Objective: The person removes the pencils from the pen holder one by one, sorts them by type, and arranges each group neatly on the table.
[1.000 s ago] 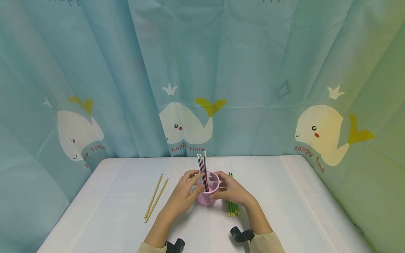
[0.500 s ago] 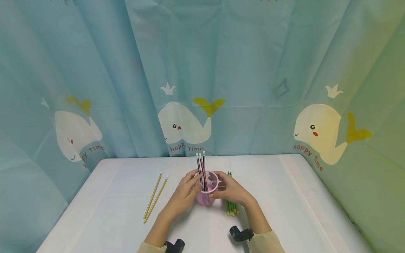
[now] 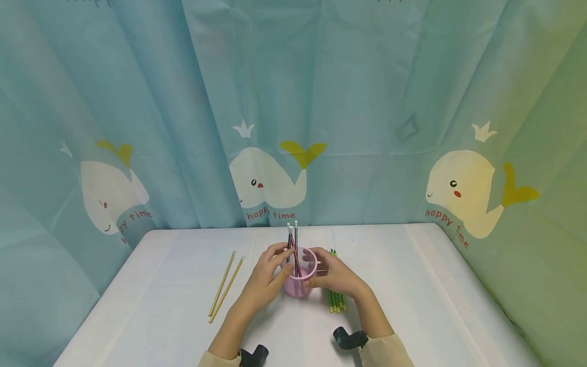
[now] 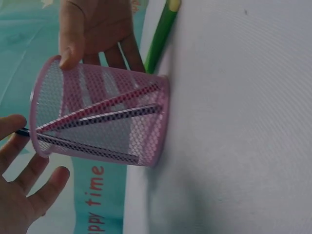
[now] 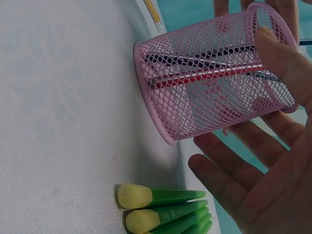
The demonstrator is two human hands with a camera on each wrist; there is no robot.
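A pink mesh pencil cup (image 3: pixel 298 289) stands upright on the white table. In it lean several pencils: a red pencil (image 5: pixel 207 76) and black pencils (image 5: pixel 183 61), white ends up in the head view. My right hand (image 3: pixel 341 275) holds the cup from the right, thumb at the near rim and fingers round the far side. My left hand (image 3: pixel 266 278) is at the cup's left rim, its fingers loosely bent and touching a black pencil (image 4: pixel 23 132) there. Its thumb (image 4: pixel 53 190) stays apart from the pencils in the left wrist view.
Several green pencils (image 3: pixel 338 304) lie in a bundle just right of the cup, partly under my right hand. Two gold pencils (image 3: pixel 224 283) lie on the table (image 3: pixel 160 295) to the left. A whale-print curtain (image 3: pixel 362 188) hangs behind the table's far edge.
The leftmost black pencil has swung to stand more upright, and its top has shifted slightly right. Both hands stay at the cup, with the left fingers moved slightly.
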